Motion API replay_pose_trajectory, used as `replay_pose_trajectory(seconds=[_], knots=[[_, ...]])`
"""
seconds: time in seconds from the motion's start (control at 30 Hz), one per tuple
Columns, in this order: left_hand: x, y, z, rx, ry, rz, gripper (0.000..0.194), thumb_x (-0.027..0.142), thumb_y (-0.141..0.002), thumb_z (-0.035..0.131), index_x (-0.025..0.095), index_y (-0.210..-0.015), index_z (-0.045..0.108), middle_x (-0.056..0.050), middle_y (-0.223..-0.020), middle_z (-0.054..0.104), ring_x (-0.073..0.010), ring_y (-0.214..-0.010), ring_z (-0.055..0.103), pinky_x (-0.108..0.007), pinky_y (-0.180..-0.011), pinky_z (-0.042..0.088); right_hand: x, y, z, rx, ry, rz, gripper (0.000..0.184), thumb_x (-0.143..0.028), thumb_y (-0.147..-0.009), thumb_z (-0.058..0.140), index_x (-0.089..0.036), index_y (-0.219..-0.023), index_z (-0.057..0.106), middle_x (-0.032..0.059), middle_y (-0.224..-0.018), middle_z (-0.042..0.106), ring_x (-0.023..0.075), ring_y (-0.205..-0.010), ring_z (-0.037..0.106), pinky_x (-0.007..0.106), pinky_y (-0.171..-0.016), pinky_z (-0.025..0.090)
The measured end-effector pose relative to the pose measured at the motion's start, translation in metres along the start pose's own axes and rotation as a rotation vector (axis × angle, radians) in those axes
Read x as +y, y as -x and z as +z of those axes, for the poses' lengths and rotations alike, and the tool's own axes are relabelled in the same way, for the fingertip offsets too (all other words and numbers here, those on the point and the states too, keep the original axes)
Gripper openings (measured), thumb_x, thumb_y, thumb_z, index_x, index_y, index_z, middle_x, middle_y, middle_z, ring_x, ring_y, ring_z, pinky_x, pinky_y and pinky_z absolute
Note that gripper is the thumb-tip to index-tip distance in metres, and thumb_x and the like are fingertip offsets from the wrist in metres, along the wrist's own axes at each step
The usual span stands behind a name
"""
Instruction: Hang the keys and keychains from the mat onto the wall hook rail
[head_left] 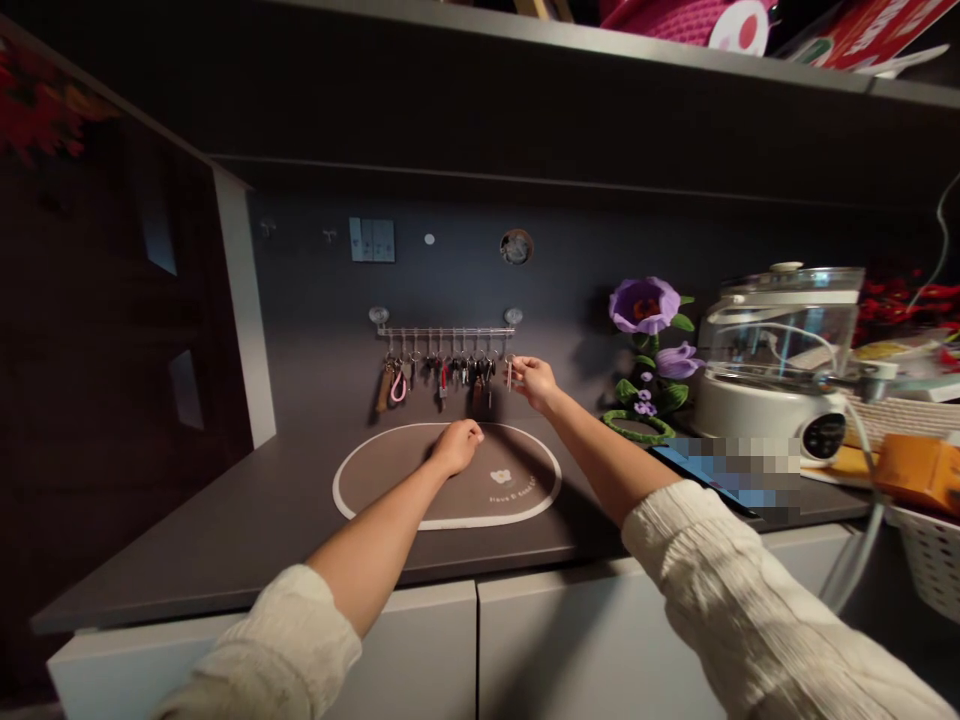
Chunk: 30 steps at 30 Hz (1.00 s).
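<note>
A metal hook rail (450,331) is fixed to the dark back wall, with several bunches of keys (463,372) hanging in a row from it. At its right end my right hand (535,383) pinches a key (510,373) just below the rail; whether its ring sits on a hook I cannot tell. A brown leather-like strap (385,388) and a pink loop (399,386) hang at the left end. My left hand (457,447) is closed over the brown oval mat (397,475). Its curled fingers hide whatever they may hold.
To the right stand purple crocheted flowers (645,306) and a white appliance with a clear top (772,405). A tablet (709,475) lies on the counter before them. An overhanging shelf (525,110) runs above; a wall switch (372,240) is at back left.
</note>
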<state>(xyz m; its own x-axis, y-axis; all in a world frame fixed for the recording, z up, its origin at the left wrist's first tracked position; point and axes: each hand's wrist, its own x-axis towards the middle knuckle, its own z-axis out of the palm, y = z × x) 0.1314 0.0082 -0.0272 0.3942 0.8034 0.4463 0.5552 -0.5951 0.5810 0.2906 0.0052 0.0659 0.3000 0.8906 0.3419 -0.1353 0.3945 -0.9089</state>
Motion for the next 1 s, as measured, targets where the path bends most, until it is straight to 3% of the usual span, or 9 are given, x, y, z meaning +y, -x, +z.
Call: replay_pose_trajectory(seconds=[0.33, 0.63, 1.0], knots=[[-0.003, -0.003, 0.004, -0.016, -0.012, -0.013, 0.013, 0.018, -0.074, 0.048, 0.015, -0.073, 0.061, -0.002, -0.07, 0.062, -0.0112, -0.066, 0.054, -0.021, -0.062, 0.039, -0.012, -0.038, 0.012, 0.126, -0.024, -0.006, 0.012, -0.007, -0.071, 0.049, -0.015, -0.062, 0.05, -0.0041, -0.046, 0.049, 0.0043, -0.041, 0.045, 0.02, -0.051, 0.048], [-0.004, -0.003, 0.004, -0.024, -0.009, -0.025, 0.014, 0.02, -0.074, 0.049, 0.015, -0.075, 0.062, -0.003, -0.073, 0.063, -0.0113, -0.067, 0.054, -0.022, -0.064, 0.04, -0.006, -0.047, 0.011, 0.151, -0.046, 0.058, 0.017, -0.001, -0.066, 0.048, -0.014, -0.055, 0.051, -0.0046, -0.043, 0.047, 0.0021, -0.04, 0.043, 0.019, -0.054, 0.05], [-0.004, -0.003, 0.004, -0.023, -0.005, -0.023, 0.014, 0.02, -0.074, 0.049, 0.016, -0.074, 0.061, -0.003, -0.074, 0.063, -0.0118, -0.068, 0.055, -0.022, -0.064, 0.04, -0.001, -0.053, 0.009, 0.172, -0.037, 0.058, 0.011, -0.004, -0.067, 0.053, -0.014, -0.061, 0.053, -0.0029, -0.045, 0.05, 0.0039, -0.041, 0.045, 0.019, -0.05, 0.05]])
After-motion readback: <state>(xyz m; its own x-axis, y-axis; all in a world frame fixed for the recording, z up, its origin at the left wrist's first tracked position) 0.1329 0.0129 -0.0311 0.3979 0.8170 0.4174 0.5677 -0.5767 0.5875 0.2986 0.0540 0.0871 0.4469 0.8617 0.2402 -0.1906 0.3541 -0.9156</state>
